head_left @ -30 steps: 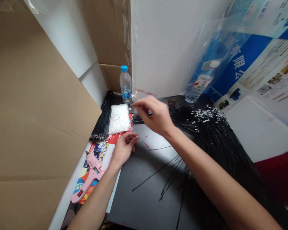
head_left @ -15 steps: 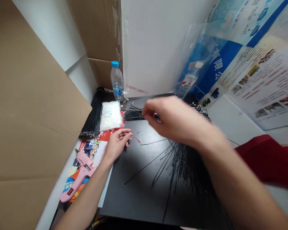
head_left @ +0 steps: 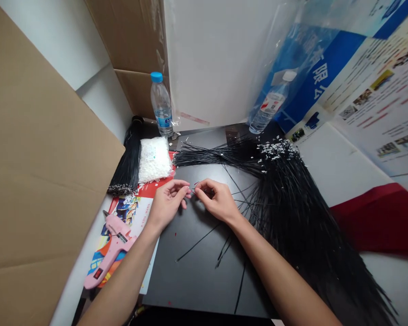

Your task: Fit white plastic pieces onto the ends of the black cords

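Note:
My left hand (head_left: 166, 203) is closed, thumb and fingertips pinching a tiny white piece (head_left: 189, 188). Close beside it, the fingertips of my right hand (head_left: 218, 199) are pinched round a thin black wire, whose end points at the white piece; whether the two touch I cannot tell. Behind both hands lies a flat bundle of black wires (head_left: 200, 156). A large heap of black wires (head_left: 292, 208), many tipped with small white ends (head_left: 279, 148), spreads right of my right forearm. Left of the bundle sits a clear bag of small white pieces (head_left: 154, 159).
A pink glue gun (head_left: 114, 244) rests on printed sheets (head_left: 146, 213) at the left. Another black wire bundle (head_left: 127, 158) stands beside the bag. Two water bottles (head_left: 162, 108) (head_left: 270, 106) stand at the back. A cardboard panel (head_left: 47, 181) borders the left; loose wires cross the dark table (head_left: 190, 280).
My right hand has come down and left from above the wires to meet my left hand, now pinching a wire. My left hand has stayed nearly in place. The bundle behind is uncovered.

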Demonstrator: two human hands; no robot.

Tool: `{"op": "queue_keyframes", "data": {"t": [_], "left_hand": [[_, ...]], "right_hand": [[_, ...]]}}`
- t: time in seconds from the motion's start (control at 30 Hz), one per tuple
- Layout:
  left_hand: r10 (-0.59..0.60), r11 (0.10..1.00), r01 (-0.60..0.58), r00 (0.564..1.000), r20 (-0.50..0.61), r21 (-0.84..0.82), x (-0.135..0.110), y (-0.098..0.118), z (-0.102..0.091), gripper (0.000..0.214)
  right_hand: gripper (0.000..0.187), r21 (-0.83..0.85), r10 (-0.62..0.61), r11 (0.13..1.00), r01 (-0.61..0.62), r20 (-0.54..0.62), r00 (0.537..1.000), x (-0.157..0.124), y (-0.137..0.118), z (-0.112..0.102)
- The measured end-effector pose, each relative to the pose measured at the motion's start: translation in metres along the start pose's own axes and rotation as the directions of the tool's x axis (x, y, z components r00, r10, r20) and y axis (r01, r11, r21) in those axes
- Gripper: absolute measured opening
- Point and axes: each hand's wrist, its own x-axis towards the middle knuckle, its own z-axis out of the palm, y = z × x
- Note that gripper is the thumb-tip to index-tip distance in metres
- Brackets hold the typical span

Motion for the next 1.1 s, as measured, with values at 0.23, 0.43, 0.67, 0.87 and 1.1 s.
{"op": "queue_keyframes", "data": {"t": [0.23, 0.43, 0.67, 0.87, 1.1], "left_hand": [[-0.037, 0.999, 0.038, 0.999, 0.024, -0.016, -0.0017, 0.0007, 0.0052, 0.026], [-0.061, 0.996, 0.062, 0.998, 0.011, -0.067, -0.0017, -0.0004, 0.0045, 0.027], [-0.091, 0.99, 0.093, 0.996, 0.025, -0.102, -0.001, -0.0003, 0.0042, 0.028], [-0.143, 0.975, 0.15, 0.988, 0.051, -0.164, -0.0002, -0.0034, -0.0006, 0.028], [-0.22, 0.938, 0.228, 0.974, 0.06, -0.263, 0.0005, 0.0023, -0.002, 0.025]], "right_hand": [[0.017, 0.042, -0.01, 0.999, 0.01, -0.004, 1.0, -0.0013, 0.0049, 0.0026], [0.015, 0.067, -0.01, 0.998, 0.011, -0.01, 1.0, -0.0023, 0.0067, 0.0027], [0.013, 0.087, -0.03, 0.996, 0.034, -0.048, 0.998, -0.004, 0.0105, 0.0051], [0.01, -0.082, -0.286, 0.957, 0.277, -0.132, 0.949, -0.0055, 0.009, 0.0017], [0.011, -0.208, -0.472, 0.874, 0.439, -0.148, 0.869, -0.0057, 0.0062, 0.0003]]}}
